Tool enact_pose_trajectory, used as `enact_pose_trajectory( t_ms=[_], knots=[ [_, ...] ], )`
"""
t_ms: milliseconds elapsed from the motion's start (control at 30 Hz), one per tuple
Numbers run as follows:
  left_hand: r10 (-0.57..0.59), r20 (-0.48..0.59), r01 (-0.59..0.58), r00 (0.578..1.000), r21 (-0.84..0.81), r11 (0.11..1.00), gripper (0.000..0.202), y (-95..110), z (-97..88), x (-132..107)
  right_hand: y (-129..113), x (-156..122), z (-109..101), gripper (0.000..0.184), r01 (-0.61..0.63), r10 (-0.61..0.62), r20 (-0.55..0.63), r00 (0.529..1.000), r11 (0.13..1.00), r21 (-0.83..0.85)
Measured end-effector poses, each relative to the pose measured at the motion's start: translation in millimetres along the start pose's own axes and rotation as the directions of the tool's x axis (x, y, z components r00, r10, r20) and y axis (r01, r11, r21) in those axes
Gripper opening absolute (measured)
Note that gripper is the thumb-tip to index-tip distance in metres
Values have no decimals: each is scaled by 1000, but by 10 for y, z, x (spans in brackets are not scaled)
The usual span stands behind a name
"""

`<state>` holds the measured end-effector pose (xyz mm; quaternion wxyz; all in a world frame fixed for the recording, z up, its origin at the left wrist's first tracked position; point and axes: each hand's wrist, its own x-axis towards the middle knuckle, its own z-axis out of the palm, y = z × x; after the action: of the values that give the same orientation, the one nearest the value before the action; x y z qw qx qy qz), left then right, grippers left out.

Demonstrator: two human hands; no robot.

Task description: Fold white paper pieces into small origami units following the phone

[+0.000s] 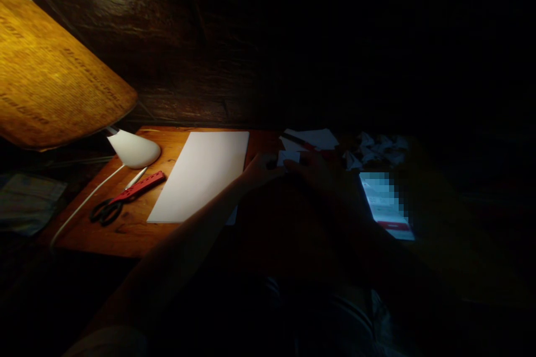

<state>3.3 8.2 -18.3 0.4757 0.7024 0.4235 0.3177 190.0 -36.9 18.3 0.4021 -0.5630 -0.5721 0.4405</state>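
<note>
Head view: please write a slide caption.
Left hand and right hand hold a small white paper at a wooden table with a lit lamp.

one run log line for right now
left hand: holding small white paper | right hand: same paper | large white sheet: left of hands | lit screen: right of hands

Paper [290, 155]: small, white, squarish, looks folded
Tilt: unclear
Place: held between left hand [261, 167] and right hand [313, 168]
</note>
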Motion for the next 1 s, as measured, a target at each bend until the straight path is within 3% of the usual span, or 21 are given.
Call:
enact_pose_trajectory(
  t_ms=[233,467,767,1000],
  knots=[
    [-42,14,42,999,7,999,21,38,-3,-19,64,14,13,28,34,-34,22,999,999,-8],
    [-5,-11,5,1000,42,999,20,46,-1,-15,174,57,31,25,68,-68,-20,997,998,-9],
    [70,-32,-75,997,-167,983,22,-33,4,41,-102,-14,-8,19,-56,53,-47,998,997,-55],
    [49,-24,-54,998,-266,962,27,-51,-2,51,-69,-54,-64,22,-87,69,-136,988,987,-132]
  ],
)
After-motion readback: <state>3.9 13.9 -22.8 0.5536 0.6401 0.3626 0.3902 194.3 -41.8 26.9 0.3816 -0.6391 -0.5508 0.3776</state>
